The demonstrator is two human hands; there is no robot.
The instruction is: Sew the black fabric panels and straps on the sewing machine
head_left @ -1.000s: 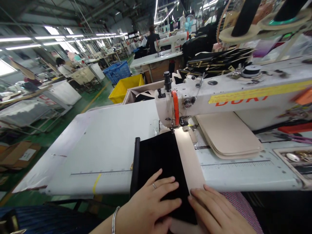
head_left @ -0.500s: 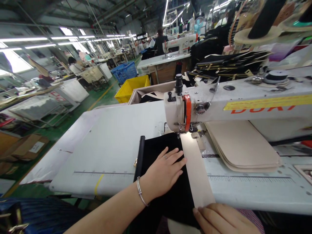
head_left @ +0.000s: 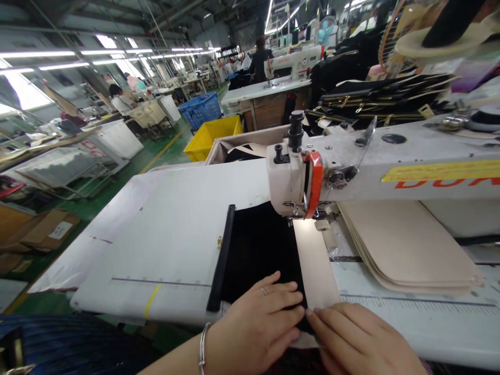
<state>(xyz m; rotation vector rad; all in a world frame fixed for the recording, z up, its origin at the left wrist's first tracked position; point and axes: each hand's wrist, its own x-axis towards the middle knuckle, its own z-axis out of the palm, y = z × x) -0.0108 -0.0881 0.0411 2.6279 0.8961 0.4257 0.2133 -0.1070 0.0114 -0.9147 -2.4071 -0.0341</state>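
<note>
A black fabric piece (head_left: 261,245) lies on the sewing machine's bed, overlapping a beige panel (head_left: 315,265). Their shared edge runs under the presser foot (head_left: 291,221) of the sewing machine (head_left: 292,179). Along the fabric's left side is a dark zipper strip (head_left: 222,260) with a gold zipper pull (head_left: 219,241). My left hand (head_left: 260,317), with a ring and bracelet, rests on the near part of the fabric, fingers stretched out. Beside it, my right hand (head_left: 359,333) pinches the near edge of the fabric and panel; its fingertips almost touch my left hand's.
Stacked beige panels (head_left: 414,245) lie right of the needle, under the machine arm. Behind the machine are a pile of black zippered pieces (head_left: 375,99) and a beige bin (head_left: 250,138). Yellow (head_left: 214,138) and blue (head_left: 201,109) crates stand on the floor. Other people sit farther back.
My left hand has slid back along the fabric toward me, close to my right hand. The fabric and panel have advanced slightly under the needle. The camera view has shifted a little.
</note>
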